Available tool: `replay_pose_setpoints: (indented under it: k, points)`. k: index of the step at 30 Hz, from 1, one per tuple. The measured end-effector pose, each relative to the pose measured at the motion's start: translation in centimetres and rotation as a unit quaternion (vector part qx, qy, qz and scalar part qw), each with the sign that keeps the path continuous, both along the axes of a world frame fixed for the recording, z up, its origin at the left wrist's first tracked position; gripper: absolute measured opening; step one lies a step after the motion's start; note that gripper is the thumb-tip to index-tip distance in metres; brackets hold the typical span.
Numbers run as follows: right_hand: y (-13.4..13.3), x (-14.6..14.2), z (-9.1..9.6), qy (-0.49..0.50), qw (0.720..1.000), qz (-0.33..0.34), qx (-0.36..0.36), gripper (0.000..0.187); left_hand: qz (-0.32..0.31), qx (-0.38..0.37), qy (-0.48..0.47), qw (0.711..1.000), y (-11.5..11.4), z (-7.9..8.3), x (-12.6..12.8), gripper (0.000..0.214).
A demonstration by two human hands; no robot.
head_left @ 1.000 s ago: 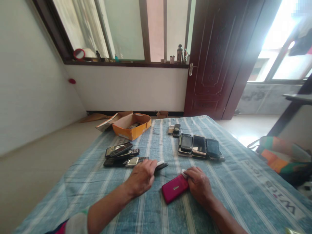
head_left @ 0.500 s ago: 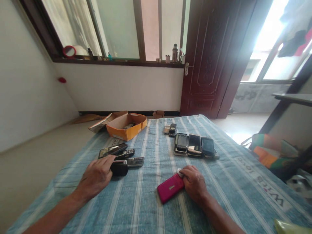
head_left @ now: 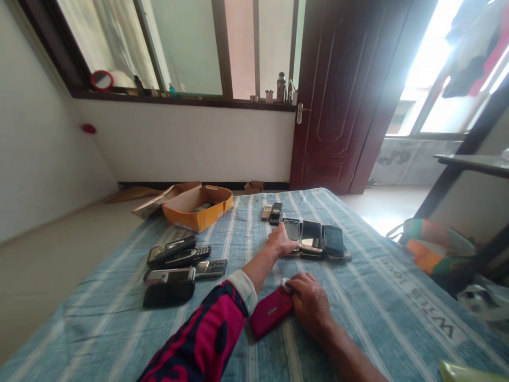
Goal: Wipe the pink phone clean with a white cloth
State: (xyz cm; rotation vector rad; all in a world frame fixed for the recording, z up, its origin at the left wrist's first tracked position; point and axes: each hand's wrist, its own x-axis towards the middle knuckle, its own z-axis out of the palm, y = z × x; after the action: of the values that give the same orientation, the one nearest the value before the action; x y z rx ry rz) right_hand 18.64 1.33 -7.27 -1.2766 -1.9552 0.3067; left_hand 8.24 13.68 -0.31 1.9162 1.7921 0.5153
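Observation:
My right hand [head_left: 312, 302] is closed on the upper end of a bright pink mobile phone [head_left: 270, 312], close to a small white piece at its corner. The phone lies back up on the bedspread, tilted. My left hand is out of view. Another person's hand [head_left: 281, 241], in a pink and navy sleeve [head_left: 202, 331] with a white cuff, reaches across from the lower middle. Its fingers touch the leftmost phone [head_left: 292, 228] of a group at the right, beside a gold-edged phone [head_left: 311, 236] and a dark phone [head_left: 333, 240].
Left of the sleeve lie a grey-topped black phone [head_left: 169, 289], a keypad phone [head_left: 212, 268] and other dark phones [head_left: 170, 250]. Behind them stands an open orange box [head_left: 199, 215]. Two small phones [head_left: 271, 212] lie farther back on the striped bedspread [head_left: 238, 223].
My left hand has let go of the dark phone at the left and left the view. A sleeved hand has come in to the right-hand phones. My right hand stays on the pink phone.

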Motion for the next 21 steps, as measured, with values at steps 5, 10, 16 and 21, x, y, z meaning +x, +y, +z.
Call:
replay_pose_setpoints:
  k: [5, 10, 16, 21]
  points:
    - [0.1, -0.1, 0.0, 0.003, 1.0, -0.005, -0.007, 0.03, -0.001, -0.023, 0.029, 0.999, 1.4, -0.4, 2.0, 0.117]
    - [-0.1, 0.0, -0.2, 0.0, 1.0, 0.0, -0.008, 0.031, 0.008, -0.044, 0.03, 0.999, 1.5, -0.4, 1.5, 0.103]
    - [-0.2, 0.2, -0.3, 0.0, 1.0, 0.006, -0.011, 0.029, 0.025, -0.043, 0.028, 0.998, 1.2, -0.4, 1.4, 0.086]
    - [-0.2, 0.2, -0.4, 0.002, 1.0, 0.006, -0.011, 0.029, 0.007, -0.035, 0.027, 0.999, 0.8, -0.5, -0.1, 0.091]
